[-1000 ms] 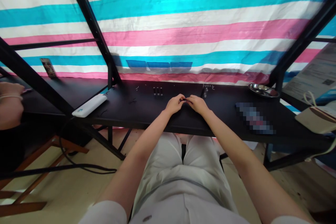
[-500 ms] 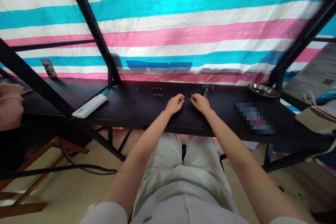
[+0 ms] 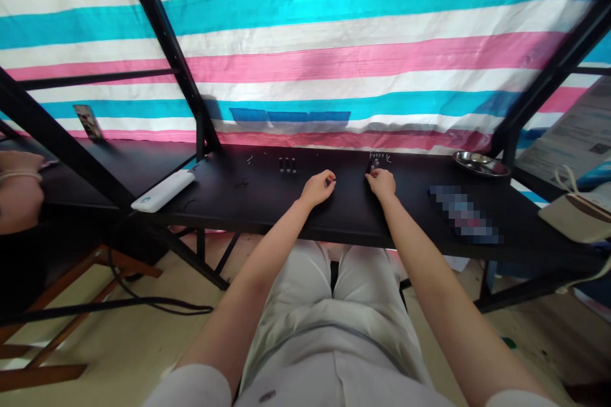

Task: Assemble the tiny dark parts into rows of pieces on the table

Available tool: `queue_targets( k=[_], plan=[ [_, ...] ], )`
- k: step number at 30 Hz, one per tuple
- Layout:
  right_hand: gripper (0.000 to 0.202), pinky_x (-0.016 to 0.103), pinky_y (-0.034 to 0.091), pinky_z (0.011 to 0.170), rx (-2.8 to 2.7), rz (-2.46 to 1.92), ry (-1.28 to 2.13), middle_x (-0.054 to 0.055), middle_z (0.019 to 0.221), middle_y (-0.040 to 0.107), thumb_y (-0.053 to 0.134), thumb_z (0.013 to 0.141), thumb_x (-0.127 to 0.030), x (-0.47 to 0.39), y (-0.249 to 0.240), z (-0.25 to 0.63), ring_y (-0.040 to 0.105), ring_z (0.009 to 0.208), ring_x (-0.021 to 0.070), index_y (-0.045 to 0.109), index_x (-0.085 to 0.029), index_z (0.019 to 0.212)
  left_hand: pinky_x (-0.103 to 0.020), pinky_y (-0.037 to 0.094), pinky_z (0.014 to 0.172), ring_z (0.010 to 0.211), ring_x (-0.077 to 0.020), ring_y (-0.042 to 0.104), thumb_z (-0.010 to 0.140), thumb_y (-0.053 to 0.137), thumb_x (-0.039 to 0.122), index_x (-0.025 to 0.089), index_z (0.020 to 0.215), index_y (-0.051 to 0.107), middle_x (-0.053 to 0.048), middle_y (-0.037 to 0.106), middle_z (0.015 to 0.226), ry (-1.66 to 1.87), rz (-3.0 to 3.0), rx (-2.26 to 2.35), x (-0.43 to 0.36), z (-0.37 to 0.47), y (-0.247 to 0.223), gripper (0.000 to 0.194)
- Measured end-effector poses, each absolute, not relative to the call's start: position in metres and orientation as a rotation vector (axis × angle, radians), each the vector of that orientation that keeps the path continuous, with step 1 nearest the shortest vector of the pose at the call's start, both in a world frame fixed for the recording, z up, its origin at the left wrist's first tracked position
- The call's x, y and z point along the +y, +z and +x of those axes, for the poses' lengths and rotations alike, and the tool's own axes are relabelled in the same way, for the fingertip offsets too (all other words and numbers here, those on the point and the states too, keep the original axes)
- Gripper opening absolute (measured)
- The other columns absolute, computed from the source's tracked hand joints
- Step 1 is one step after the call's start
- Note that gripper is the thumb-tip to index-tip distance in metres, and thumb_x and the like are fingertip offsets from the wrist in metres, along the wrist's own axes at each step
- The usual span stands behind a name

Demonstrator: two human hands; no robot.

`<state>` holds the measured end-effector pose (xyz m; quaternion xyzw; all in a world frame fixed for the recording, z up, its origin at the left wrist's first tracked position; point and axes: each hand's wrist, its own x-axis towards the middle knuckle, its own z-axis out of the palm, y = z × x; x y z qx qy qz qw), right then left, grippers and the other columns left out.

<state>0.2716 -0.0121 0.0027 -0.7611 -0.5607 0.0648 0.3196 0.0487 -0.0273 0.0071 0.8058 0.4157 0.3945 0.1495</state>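
Observation:
On the black table, my left hand rests with its fingers curled and their tips close together; anything between them is too small to make out. My right hand is at a cluster of small dark and grey pieces, its fingertips pinched at their near side and partly hiding them. What the pinch holds is too small to tell. Several tiny white pieces lie in a row just behind. Left of my hands, three small dark sticks with pale ends stand side by side.
A white oblong device lies at the left, a round metal dish at the back right and a blurred flat packet before it. Black frame posts rise on both sides. Another person's hand shows at the far left.
My right hand has moved right, away from my left hand, to the cluster of small pieces. The dark bit seen at its fingertips before is no longer visible there. My left hand has stayed put.

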Motion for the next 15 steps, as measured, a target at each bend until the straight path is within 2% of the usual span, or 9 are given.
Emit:
queue_targets(
  k=[15],
  plan=[
    [0.024,0.030,0.044,0.080,-1.513,-2.112,0.168,0.007,0.097,0.069,0.057,0.082,-0.038,-0.0094,0.0053,0.2703,0.062,0.095,0.0215,0.070,-0.021,0.093,-0.022,0.043,0.064,0.060,-0.0083,0.052,0.078,0.054,0.021,0.018,0.090,0.058,0.001,0.064,0.080,1.114,2.324,1.206,-0.0298,0.0480,0.0092,0.013]
  ],
)
